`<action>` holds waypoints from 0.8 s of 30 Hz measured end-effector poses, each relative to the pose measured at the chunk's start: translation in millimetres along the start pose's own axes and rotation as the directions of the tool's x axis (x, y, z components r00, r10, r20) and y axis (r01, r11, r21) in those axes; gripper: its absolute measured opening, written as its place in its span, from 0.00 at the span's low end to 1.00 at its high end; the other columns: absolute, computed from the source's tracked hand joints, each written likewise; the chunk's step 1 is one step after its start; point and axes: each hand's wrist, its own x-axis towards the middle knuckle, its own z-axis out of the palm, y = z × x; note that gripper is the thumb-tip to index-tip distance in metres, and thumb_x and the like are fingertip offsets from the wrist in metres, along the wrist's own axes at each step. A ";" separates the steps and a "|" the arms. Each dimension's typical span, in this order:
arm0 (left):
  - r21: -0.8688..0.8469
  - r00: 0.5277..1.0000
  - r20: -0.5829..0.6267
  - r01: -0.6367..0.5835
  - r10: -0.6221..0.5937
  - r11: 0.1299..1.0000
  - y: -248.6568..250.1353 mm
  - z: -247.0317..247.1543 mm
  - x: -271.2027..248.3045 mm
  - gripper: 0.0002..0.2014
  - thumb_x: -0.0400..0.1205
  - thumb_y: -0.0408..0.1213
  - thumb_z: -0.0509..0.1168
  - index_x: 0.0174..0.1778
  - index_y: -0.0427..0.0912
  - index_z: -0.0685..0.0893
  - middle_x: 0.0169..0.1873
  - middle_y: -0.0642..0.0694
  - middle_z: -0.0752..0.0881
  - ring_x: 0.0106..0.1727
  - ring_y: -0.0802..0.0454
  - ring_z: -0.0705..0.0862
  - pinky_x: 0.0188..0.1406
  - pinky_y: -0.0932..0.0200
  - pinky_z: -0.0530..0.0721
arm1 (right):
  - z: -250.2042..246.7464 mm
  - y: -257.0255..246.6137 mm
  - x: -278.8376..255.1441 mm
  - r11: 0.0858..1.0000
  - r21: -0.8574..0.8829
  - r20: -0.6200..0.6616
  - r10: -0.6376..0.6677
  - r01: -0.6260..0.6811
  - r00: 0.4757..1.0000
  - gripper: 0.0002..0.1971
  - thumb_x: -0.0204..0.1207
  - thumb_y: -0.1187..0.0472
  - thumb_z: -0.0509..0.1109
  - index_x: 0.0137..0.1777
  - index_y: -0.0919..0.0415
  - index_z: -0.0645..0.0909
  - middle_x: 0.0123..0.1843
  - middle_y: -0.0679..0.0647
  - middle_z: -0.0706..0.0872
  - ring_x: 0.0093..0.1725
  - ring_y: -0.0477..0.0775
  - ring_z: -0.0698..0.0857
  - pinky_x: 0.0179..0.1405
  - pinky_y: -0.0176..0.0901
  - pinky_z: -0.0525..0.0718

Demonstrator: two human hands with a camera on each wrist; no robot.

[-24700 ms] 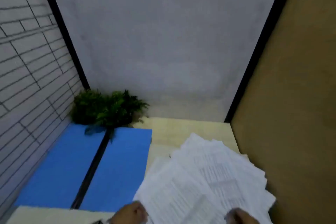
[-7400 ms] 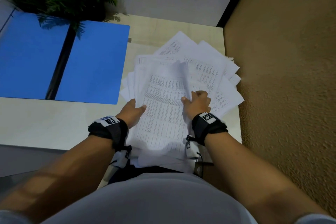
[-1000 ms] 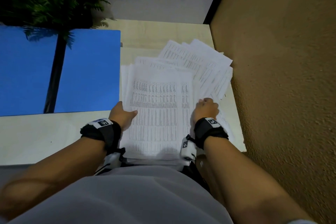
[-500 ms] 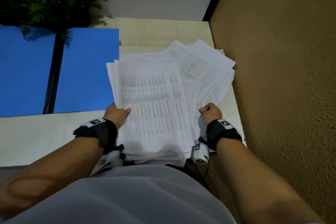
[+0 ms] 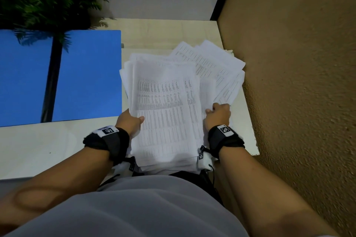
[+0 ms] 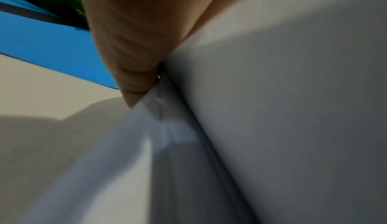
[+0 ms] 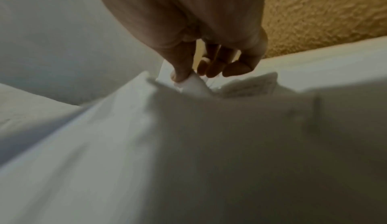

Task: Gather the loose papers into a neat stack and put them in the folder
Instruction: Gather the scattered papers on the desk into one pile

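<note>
Papers [image 5: 165, 109] on bench [image 5: 38, 144], right of open blue folder [image 5: 86, 75]; far sheets fanned toward wall. Left hand [image 5: 129, 121] gripping pile's left edge (thumb on top). Right hand [image 5: 218, 114] fingers [image 7: 211, 65] curled, pinching sheet corner.

The white printed top sheet [image 5: 165, 109] of the paper pile carried rows and columns of small print, perhaps tabulated figures, too fine to read; the black wrist straps [image 5: 223, 136] bore square black-and-white code markers; no word or number was legible.
</note>
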 end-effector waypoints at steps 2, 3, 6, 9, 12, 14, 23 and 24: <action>-0.042 0.999 -0.014 -0.032 0.032 0.999 -1.9 -5.5 1.9 0.19 0.85 0.34 0.66 0.71 0.33 0.77 0.63 0.36 0.84 0.64 0.36 0.82 0.58 0.53 0.78 | -2.2 -2.3 3.5 0.990 0.128 0.008 0.059 -0.059 0.998 0.15 0.80 0.75 0.55 0.46 0.54 0.75 0.46 0.47 0.76 0.50 0.52 0.80 0.51 0.40 0.78; -0.083 0.999 -0.011 -0.046 0.045 0.995 -3.3 -8.3 1.9 0.18 0.85 0.34 0.66 0.71 0.34 0.77 0.61 0.36 0.84 0.61 0.37 0.83 0.58 0.52 0.79 | -1.2 -5.2 3.8 0.978 0.182 0.064 0.093 -0.103 0.994 0.16 0.81 0.73 0.54 0.43 0.51 0.73 0.42 0.46 0.75 0.49 0.50 0.77 0.48 0.37 0.74; -0.171 0.997 0.038 -0.063 0.070 0.983 -10.1 -13.0 1.6 0.20 0.85 0.35 0.67 0.73 0.36 0.77 0.59 0.40 0.84 0.60 0.40 0.82 0.60 0.49 0.78 | -1.6 -18.4 1.5 0.944 0.246 0.181 0.177 -0.219 0.967 0.12 0.86 0.68 0.52 0.59 0.64 0.76 0.54 0.59 0.80 0.58 0.56 0.79 0.57 0.39 0.72; -0.197 0.988 0.120 -0.071 0.096 0.978 -13.9 -13.4 0.2 0.21 0.85 0.34 0.67 0.74 0.35 0.77 0.63 0.37 0.85 0.67 0.36 0.82 0.67 0.48 0.76 | -5.4 -29.5 -2.5 0.908 0.309 0.242 0.213 -0.283 0.947 0.25 0.88 0.51 0.49 0.77 0.66 0.68 0.77 0.63 0.72 0.78 0.61 0.70 0.71 0.42 0.67; -0.155 0.977 0.195 -0.055 0.085 0.986 -13.3 -10.9 -2.3 0.19 0.85 0.33 0.67 0.71 0.31 0.79 0.58 0.21 0.84 0.69 0.16 0.72 0.71 0.28 0.71 | -5.2 -40.8 -10.2 0.839 0.436 0.421 0.130 -0.326 0.898 0.49 0.70 0.22 0.52 0.84 0.55 0.57 0.84 0.54 0.64 0.83 0.57 0.62 0.81 0.53 0.57; -0.137 0.974 0.211 -0.053 0.081 0.989 -11.1 -11.9 -4.0 0.18 0.85 0.34 0.67 0.69 0.29 0.79 0.61 0.16 0.80 0.67 0.14 0.72 0.69 0.25 0.71 | 0.3 -43.4 -14.4 0.812 0.487 0.481 0.060 -0.323 0.875 0.56 0.57 0.25 0.72 0.82 0.56 0.62 0.78 0.55 0.74 0.78 0.57 0.73 0.80 0.56 0.63; -0.192 0.977 0.069 -0.186 0.203 0.963 -0.1 -10.5 12.4 0.22 0.84 0.43 0.68 0.71 0.44 0.70 0.32 0.48 0.81 0.34 0.45 0.81 0.33 0.61 0.78 | -22.9 -10.1 -2.1 0.765 0.568 0.296 0.156 -0.305 0.942 0.20 0.75 0.66 0.75 0.67 0.61 0.78 0.51 0.50 0.86 0.52 0.54 0.83 0.61 0.46 0.77; -0.194 0.977 0.061 -0.191 0.206 0.962 -0.3 -9.3 18.4 0.23 0.84 0.40 0.69 0.72 0.44 0.68 0.29 0.50 0.83 0.36 0.47 0.82 0.34 0.65 0.78 | -26.8 -3.4 -0.4 0.749 0.580 0.260 0.203 -0.320 0.944 0.21 0.75 0.66 0.75 0.68 0.61 0.78 0.54 0.52 0.87 0.52 0.55 0.84 0.62 0.50 0.78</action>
